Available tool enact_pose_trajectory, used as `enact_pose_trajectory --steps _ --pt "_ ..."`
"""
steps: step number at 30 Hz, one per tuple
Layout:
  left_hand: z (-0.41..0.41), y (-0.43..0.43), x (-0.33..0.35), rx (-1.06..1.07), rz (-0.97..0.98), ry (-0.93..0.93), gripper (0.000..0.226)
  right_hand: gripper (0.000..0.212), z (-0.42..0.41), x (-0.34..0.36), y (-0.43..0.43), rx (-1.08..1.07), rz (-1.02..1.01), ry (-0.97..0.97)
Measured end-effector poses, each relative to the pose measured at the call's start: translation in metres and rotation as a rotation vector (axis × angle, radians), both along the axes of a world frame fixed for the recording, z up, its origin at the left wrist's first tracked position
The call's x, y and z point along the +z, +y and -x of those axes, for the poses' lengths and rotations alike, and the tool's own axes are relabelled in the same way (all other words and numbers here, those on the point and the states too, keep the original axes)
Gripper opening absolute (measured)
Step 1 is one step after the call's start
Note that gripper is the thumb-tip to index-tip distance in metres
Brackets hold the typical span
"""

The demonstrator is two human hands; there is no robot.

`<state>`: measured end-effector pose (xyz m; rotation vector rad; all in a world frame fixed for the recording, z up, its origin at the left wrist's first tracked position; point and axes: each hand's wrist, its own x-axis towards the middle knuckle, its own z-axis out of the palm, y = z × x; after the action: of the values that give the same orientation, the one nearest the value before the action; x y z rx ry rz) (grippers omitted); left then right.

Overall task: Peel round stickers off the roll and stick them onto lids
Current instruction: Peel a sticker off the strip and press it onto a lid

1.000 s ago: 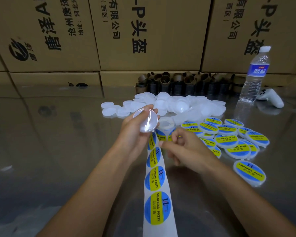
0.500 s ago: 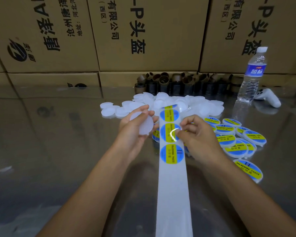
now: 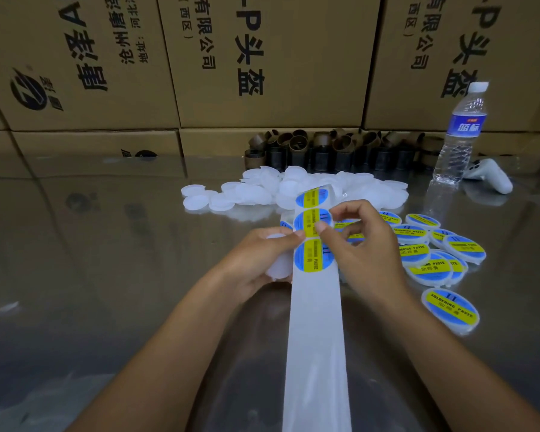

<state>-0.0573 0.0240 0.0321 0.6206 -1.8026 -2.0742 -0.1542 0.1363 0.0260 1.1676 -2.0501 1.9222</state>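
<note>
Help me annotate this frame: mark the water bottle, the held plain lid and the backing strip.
water bottle (image 3: 464, 124), head view, blue label.
plain lid (image 3: 279, 265), head view, exposed white face.
backing strip (image 3: 315, 338), head view, bare middle.

Bare steel tabletop lay open on the left. A backing strip ran down the middle. Ahead, a heap of plain lids blocked the way; labelled lids crowded the right. Cardboard cores, 1 bottle and boxes walled the back.
</note>
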Motion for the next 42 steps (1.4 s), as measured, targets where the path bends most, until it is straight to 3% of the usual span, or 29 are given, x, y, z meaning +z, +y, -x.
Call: enact_pose_trajectory --steps 8,15,21,24,30,33,36,38,42 --pt "-0.002 -0.003 0.005 -0.039 -0.215 -0.002 0.033 0.031 0.003 -0.007 0.002 -0.028 -0.157 0.419" --pt "-0.002 -0.003 0.005 -0.043 -0.251 -0.045 0.031 0.024 0.003 -0.006 0.002 -0.135 -0.115 0.611" --pt "0.000 -0.003 0.002 0.018 -0.214 -0.047 0.030 0.016 0.002 -0.006 0.002 -0.058 -0.190 0.629" --pt "0.001 -0.004 0.001 0.062 -0.162 -0.034 0.029 0.011 -0.003 -0.004 0.003 0.075 -0.211 0.459" --pt "0.002 -0.004 -0.003 0.145 -0.063 -0.031 0.029 0.046 -0.007 0.010 0.001 0.193 -0.077 -0.142" --pt "0.003 -0.003 -0.004 0.192 -0.041 -0.026 0.025 0.059 0.003 0.015 0.002 0.175 0.109 -0.468" --pt "0.003 -0.003 -0.006 0.216 0.036 -0.048 0.021 0.054 0.008 0.019 0.007 0.377 0.373 -0.755" --pt "0.003 -0.002 -0.006 0.215 0.077 -0.051 0.018 0.043 0.004 0.018 0.007 0.513 0.403 -0.859" --pt "0.004 -0.001 -0.008 0.243 0.149 -0.025 0.015 0.038 -0.001 0.009 0.001 0.588 0.240 -0.855"
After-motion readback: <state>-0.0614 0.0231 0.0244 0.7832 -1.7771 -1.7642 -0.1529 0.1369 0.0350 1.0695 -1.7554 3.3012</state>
